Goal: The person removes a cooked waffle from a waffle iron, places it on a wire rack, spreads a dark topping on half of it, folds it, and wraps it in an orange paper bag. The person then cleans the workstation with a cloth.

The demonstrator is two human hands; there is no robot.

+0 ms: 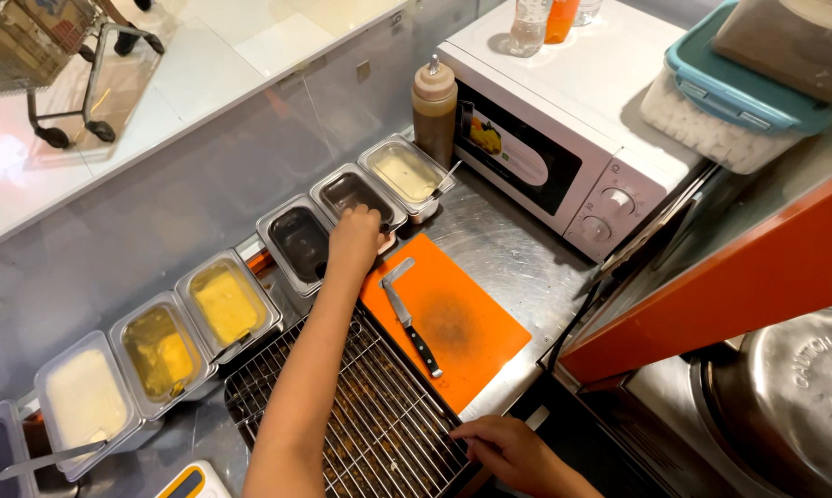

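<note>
Steel sauce pan (353, 192) (dark contents), uncovered

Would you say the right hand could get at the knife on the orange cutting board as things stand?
Probably yes: the right hand rests at the wire rack's edge, and the knife lies uncovered on the cutting board with nothing between them.

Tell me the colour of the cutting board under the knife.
Orange, with a dark stain; cutting board, head view.

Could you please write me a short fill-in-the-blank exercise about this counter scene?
1. The knife lies on a cutting board coloured ____.
2. The left hand reaches toward the row of metal ____.
3. The right hand rests at the edge of the wire ____.
4. The brown sauce bottle stands beside the white ____.

Missing words: orange; containers; rack; microwave
</note>
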